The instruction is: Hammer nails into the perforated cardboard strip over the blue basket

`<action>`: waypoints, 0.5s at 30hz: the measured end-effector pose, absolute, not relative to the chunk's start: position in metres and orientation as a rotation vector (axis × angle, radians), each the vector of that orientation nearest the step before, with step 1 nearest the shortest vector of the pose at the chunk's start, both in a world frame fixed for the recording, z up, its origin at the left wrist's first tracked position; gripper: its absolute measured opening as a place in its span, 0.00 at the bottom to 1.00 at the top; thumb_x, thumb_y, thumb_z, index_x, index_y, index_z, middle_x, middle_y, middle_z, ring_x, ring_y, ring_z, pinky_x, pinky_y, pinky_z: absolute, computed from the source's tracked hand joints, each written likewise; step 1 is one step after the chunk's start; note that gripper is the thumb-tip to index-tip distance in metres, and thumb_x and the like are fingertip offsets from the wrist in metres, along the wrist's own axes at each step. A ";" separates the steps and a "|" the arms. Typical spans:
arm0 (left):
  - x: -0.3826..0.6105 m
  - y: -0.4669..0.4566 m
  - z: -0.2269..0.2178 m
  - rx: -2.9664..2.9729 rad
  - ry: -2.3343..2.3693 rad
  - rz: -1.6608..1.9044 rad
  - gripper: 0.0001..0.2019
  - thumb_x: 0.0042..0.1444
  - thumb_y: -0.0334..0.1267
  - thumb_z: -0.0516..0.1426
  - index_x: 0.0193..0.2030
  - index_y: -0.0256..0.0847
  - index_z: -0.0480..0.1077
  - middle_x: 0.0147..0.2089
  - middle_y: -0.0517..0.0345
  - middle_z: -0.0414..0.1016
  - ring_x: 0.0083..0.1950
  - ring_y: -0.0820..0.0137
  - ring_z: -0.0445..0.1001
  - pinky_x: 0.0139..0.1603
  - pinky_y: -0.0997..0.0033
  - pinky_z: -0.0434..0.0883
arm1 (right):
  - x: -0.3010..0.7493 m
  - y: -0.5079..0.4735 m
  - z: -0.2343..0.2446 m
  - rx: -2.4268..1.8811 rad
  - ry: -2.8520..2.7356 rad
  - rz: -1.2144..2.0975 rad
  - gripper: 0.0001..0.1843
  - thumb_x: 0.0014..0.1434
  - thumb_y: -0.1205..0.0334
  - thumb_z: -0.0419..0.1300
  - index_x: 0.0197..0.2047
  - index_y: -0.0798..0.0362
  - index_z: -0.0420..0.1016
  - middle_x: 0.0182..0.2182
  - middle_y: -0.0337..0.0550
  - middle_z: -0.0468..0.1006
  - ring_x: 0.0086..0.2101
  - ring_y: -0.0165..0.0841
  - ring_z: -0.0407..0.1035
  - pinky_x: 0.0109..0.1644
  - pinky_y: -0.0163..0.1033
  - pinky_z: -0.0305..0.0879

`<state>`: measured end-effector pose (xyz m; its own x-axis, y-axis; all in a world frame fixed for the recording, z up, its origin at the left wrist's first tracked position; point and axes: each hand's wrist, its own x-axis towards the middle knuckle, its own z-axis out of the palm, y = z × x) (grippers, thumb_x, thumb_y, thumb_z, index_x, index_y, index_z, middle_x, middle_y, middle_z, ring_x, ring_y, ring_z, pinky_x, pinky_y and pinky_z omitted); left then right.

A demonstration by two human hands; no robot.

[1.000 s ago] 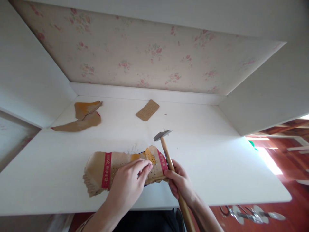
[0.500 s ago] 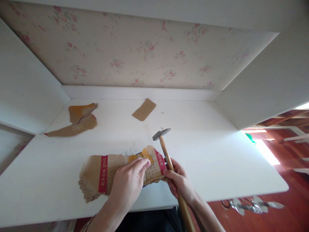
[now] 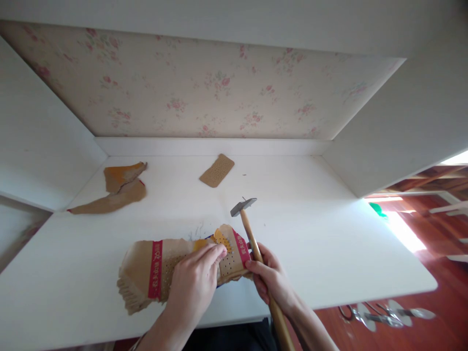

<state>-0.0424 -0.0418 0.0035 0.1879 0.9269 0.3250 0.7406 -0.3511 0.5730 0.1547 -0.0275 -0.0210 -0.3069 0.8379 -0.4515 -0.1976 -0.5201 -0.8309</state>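
Note:
A torn piece of brown cardboard (image 3: 146, 268) with red printed bands and many small punched holes lies near the front edge of the white desk (image 3: 310, 234). My left hand (image 3: 193, 285) rests on it with the fingertips pinched together over the holes, holding something too small to make out. My right hand (image 3: 272, 280) is wrapped round the wooden handle of a small hammer (image 3: 245, 214). The steel head is raised a little above the desk, just right of the cardboard.
Two torn cardboard scraps (image 3: 120, 187) lie at the back left, and a small perforated brown strip (image 3: 217, 170) at the back middle. White side panels and a floral back wall enclose the desk. Metal tools (image 3: 376, 314) lie on the red floor at the right.
The view has shifted slightly. My hands, the cardboard and the hammer keep almost the same pose; the hammer head has dipped a touch.

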 end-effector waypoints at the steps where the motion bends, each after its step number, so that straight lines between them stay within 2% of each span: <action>1: -0.042 -0.042 0.004 2.191 1.588 0.917 0.09 0.67 0.30 0.50 0.46 0.42 0.70 0.41 0.56 0.80 0.40 0.69 0.80 0.43 0.74 0.76 | 0.155 -0.027 -0.021 -1.216 -0.883 1.896 0.13 0.57 0.57 0.63 0.41 0.52 0.66 0.13 0.21 0.61 0.08 0.19 0.48 0.07 0.23 0.48; 8: -0.036 -0.040 0.004 2.234 1.620 0.879 0.08 0.69 0.34 0.49 0.43 0.42 0.69 0.38 0.56 0.79 0.38 0.68 0.80 0.38 0.73 0.76 | 0.152 -0.027 -0.019 -1.231 -0.909 1.879 0.13 0.56 0.56 0.64 0.40 0.51 0.65 0.14 0.21 0.60 0.08 0.19 0.48 0.07 0.23 0.48; 11: -0.034 -0.039 0.000 2.237 1.599 0.873 0.08 0.69 0.34 0.49 0.43 0.42 0.70 0.38 0.56 0.79 0.38 0.68 0.80 0.40 0.71 0.76 | 0.151 -0.028 -0.020 -1.276 -0.936 1.830 0.17 0.57 0.50 0.64 0.42 0.51 0.65 0.15 0.21 0.59 0.09 0.19 0.48 0.07 0.23 0.48; 15: -0.035 -0.039 -0.004 2.204 1.551 0.916 0.09 0.68 0.33 0.49 0.43 0.42 0.70 0.39 0.56 0.79 0.39 0.68 0.79 0.42 0.71 0.76 | 0.154 -0.035 -0.016 -1.348 -1.005 1.689 0.21 0.62 0.41 0.57 0.47 0.50 0.64 0.14 0.20 0.55 0.09 0.20 0.45 0.08 0.24 0.48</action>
<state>-0.0350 -0.0390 -0.0039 0.2163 0.9192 0.3290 0.7318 -0.3757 0.5686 0.1535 -0.0352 -0.0156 -0.1740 0.8991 -0.4017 -0.0761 -0.4190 -0.9048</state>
